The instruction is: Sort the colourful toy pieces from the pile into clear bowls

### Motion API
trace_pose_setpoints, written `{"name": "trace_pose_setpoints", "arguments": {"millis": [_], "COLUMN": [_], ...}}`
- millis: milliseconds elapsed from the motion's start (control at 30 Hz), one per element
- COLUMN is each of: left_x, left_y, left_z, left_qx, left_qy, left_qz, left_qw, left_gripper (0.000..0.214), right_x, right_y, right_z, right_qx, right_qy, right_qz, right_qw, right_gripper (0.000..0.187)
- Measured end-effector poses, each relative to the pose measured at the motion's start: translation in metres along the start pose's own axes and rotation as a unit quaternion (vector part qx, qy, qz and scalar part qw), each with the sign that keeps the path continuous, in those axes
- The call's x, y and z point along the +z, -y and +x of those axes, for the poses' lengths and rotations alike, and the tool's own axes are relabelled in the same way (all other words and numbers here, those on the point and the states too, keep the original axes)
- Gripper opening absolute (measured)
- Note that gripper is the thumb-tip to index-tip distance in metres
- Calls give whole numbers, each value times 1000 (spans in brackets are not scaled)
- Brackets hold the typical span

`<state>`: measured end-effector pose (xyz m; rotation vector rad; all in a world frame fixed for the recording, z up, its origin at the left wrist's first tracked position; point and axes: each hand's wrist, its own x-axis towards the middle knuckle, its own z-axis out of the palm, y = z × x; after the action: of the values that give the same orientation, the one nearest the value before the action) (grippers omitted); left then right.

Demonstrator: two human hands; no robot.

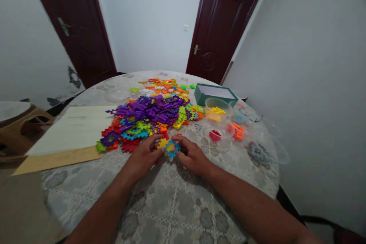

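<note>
Floral tablecloth (168,206) bears a gear heap (157,108); before it, left hand (147,153) and right hand (195,157) pinch a yellow gear (162,143) and blue gear (172,155) between them; clear tubs (209,106) stand right of the heap

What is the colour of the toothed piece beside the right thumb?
The toothed piece is light blue; the head view shows it best.
</note>
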<state>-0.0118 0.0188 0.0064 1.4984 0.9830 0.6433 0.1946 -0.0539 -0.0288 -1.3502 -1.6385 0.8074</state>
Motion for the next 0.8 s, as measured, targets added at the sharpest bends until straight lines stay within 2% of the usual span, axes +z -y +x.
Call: {"name": "trace_pose_setpoints", "arguments": {"millis": [267, 367, 467, 600, 700, 800], "left_x": [-6, -10, -13, -9, -3, 1], "left_y": [9, 16, 21, 17, 9, 7], "left_z": [11, 14, 16, 13, 7, 6], "left_qx": [2, 7, 13, 8, -2, -4], "left_qy": [19, 10, -4, -19, -32, -25], "left_qz": [51, 71, 74, 47, 22, 2], "left_qw": [999, 997, 997, 999, 999, 1000], "left_gripper": [71, 68, 67, 66, 59, 44], "right_x": [-16, -39, -79, -156, -219, -272], "right_y": [21, 38, 56, 65, 51, 23], "right_z": [0, -2, -4, -2, 6, 22], "right_qx": [-36, -40, -29, 11, 77, 171], "right_qy": [-31, -66, -129, -190, -244, -259], "right_qz": [-50, -99, -191, -361, -500, -597], "right_qw": [998, 992, 973, 913, 827, 739], "right_gripper": [45, 45, 39, 32, 36, 36]}}
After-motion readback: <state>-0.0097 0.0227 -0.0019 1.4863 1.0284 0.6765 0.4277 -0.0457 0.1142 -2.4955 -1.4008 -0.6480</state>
